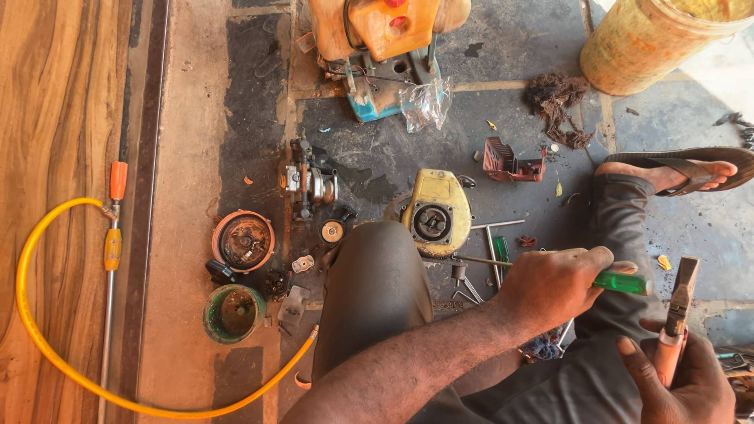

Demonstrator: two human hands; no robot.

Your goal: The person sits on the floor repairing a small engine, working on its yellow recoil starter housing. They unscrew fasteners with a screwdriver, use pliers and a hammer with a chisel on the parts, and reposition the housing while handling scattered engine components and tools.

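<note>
Left hand (554, 283) at centre-right grips a green-handled screwdriver (620, 282), shaft pointing left toward the yellow engine housing (434, 210) on the floor at frame centre. Right hand (675, 377) at lower right is closed around a hammer (677, 310), head up.

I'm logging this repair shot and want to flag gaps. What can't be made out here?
Head view:
- Screwdriver tip: hidden behind the knee.
- Hammer handle end: buried in the right hand.
- Bucket and orange machine: cut off by the top edge.
- Small parts by the yellow housing: too small.
</note>
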